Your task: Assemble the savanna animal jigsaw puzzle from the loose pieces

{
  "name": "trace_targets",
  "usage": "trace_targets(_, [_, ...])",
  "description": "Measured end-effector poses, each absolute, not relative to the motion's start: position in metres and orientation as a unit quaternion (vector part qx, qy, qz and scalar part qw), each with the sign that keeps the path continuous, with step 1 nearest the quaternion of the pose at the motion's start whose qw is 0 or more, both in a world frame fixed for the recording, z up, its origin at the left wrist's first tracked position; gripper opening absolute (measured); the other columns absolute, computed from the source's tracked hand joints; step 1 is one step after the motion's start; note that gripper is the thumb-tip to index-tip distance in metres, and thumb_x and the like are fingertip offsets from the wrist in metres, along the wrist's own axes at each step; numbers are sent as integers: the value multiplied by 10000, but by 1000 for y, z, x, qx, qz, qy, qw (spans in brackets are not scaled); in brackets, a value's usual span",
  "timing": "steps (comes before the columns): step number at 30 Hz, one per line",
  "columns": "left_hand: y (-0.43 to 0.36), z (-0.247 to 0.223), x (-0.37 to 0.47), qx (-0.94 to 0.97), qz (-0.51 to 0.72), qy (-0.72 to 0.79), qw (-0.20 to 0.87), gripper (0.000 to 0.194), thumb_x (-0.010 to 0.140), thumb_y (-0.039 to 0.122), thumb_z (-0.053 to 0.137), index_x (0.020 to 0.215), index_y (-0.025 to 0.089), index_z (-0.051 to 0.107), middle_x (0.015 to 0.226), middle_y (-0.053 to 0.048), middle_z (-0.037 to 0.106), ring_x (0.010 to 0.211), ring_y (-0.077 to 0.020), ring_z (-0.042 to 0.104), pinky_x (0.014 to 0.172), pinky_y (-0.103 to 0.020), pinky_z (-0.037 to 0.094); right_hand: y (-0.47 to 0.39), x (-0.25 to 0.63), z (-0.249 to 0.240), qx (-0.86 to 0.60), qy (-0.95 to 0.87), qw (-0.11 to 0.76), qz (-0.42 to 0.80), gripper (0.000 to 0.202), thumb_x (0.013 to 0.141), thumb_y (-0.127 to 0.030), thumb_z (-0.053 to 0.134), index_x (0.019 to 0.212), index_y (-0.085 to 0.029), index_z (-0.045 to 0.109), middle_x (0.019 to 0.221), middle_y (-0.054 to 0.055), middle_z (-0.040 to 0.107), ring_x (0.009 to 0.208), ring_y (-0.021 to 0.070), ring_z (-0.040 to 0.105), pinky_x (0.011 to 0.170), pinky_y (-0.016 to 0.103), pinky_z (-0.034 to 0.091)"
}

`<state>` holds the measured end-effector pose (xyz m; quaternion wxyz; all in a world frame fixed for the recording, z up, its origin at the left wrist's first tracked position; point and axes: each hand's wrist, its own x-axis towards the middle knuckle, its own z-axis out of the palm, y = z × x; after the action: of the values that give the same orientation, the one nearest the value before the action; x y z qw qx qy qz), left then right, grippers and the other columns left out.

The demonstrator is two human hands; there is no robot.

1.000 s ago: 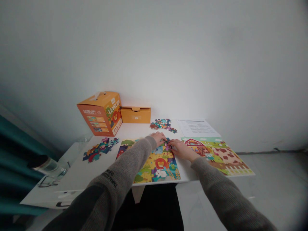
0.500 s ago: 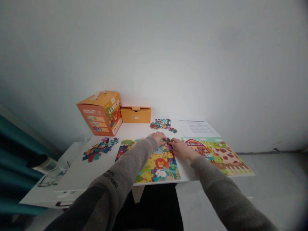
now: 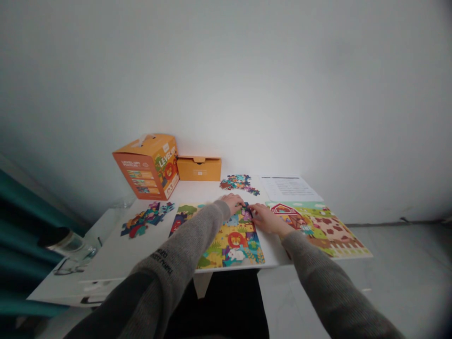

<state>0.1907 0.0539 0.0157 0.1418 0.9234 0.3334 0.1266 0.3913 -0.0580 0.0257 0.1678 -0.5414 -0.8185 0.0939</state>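
A colourful animal jigsaw puzzle (image 3: pixel 243 254) lies flat near the table's front edge, with a lion and a white rabbit in its picture. My left hand (image 3: pixel 234 202) reaches across it, its bent fingers on the far right corner. From the right, my right hand (image 3: pixel 264 217) has its fingers curled at the same corner, touching the puzzle's right edge. A dark corner piece shows between both sets of fingertips. My left forearm hides much of the puzzle's middle and left.
Loose puzzle pieces (image 3: pixel 144 220) lie at the left, more puzzle pieces (image 3: pixel 237 182) at the back. An orange puzzle box (image 3: pixel 148 165) and a smaller orange box (image 3: pixel 199 169) stand behind. A farm puzzle (image 3: pixel 326 228), a printed sheet (image 3: pixel 291 189) and a glass jar (image 3: pixel 72 245) flank the work.
My right hand's fingers have drawn back slightly to the right from the corner. My left hand stays nearly where it was; the puzzle has not visibly moved.
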Motion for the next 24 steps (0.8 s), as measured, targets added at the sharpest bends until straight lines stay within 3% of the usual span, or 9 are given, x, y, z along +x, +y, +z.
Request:
trace_targets(8, [68,10,189,906,148,341,204,328,906,207,513,1162,246,715,1121,-37,734,1097,-226,627,990,-354,492,-63,395,25,-565,-781,221,147,458,860,-111,571,1316,-159,558,1125,110,686,980,205,638,918,358,504])
trace_targets(14, [74,9,181,893,191,316,257,364,922,169,453,1206,197,678,1170,-37,738,1064,-166,673,965,-274,515,-81,403,28,-547,-784,247,154,376,935,-134,425,1248,-179,628,1217,133,681,1119,241,640,989,416,503])
trace_targets(20, [71,24,159,890,233,297,255,329,864,141,529,1140,165,705,1171,-90,721,1101,-207,654,1039,-340,478,-100,395,17,-526,-799,262,127,387,942,-128,407,1251,-179,634,1243,136,666,1167,257,605,1046,452,474])
trace_targets(24, [62,42,127,892,265,274,244,282,872,180,530,1083,171,717,1113,-93,726,1070,-218,652,991,-365,499,-105,392,12,-527,-797,276,107,383,974,-161,378,1276,-171,614,1258,146,651,1184,256,591,1048,454,473])
